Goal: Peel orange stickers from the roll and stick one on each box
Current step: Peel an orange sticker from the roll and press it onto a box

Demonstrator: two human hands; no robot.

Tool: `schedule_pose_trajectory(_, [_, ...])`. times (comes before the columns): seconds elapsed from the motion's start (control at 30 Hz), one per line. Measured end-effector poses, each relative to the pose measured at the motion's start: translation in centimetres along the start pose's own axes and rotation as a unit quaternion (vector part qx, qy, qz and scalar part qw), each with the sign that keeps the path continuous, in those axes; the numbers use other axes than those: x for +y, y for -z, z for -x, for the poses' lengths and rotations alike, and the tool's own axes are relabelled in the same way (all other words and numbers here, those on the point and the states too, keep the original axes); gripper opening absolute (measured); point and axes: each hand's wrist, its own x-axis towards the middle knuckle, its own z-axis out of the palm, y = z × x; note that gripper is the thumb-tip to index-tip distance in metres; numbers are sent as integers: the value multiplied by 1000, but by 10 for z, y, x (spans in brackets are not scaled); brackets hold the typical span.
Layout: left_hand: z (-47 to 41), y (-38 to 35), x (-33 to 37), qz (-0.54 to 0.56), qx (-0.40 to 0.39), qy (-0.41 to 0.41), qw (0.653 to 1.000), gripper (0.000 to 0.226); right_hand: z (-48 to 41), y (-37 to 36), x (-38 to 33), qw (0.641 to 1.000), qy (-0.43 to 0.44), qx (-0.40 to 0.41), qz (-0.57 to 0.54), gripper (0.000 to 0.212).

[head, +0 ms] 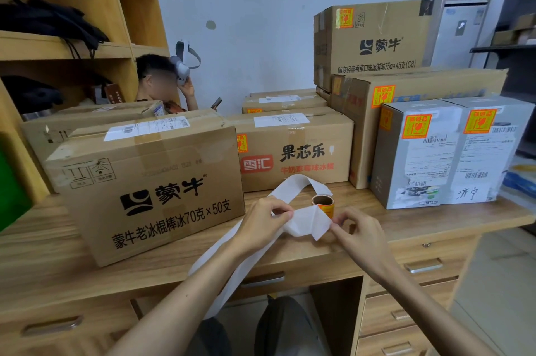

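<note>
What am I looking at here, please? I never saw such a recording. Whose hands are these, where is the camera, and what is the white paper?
There is no machine: a person works with bare hands. The single picture comes from a camera worn on that person's head, looking forward and down. The left hand and the right hand both pinch a white backing strip, which comes from a small sticker roll standing on the wooden desk. Cardboard boxes stand on the desk. Several carry an orange sticker; the large brown box at the left shows none on the faces in view.
</note>
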Motion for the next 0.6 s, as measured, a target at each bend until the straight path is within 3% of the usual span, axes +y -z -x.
schedule_pose_trajectory(0.47, [3, 3, -3, 6, 3, 21, 1000, 14, 6, 29, 5, 996, -16, 24, -81, 21])
schedule_pose_trajectory(0.6, [5, 14, 0, 28, 22, 5, 999, 26, -1, 35, -7, 994, 7, 57, -92, 23])
